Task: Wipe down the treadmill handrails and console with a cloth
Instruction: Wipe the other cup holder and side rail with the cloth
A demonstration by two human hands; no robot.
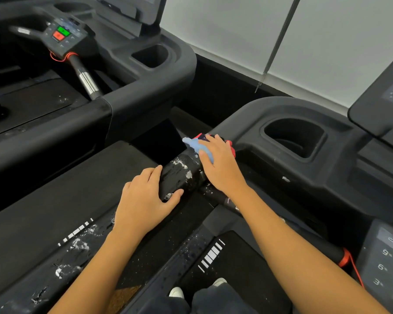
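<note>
Cloth (pixel 196 146) under right hand (pixel 221 165) on handrail (pixel 180 175); left hand (pixel 143 200) grips handrail

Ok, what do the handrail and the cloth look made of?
The handrail is probably a foam or rubber sleeve, matte black, with pale patches, flaking skin or residue. The cloth is soft fabric, maybe microfibre, light blue with red, bunched under the right hand.

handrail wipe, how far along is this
Early. Nothing looks finished: white flecks speckle the handrail between the hands. In hand: the right hand presses the cloth on the rail's far end while the left hand holds it. Left: the flecked stretch and the console.
</note>
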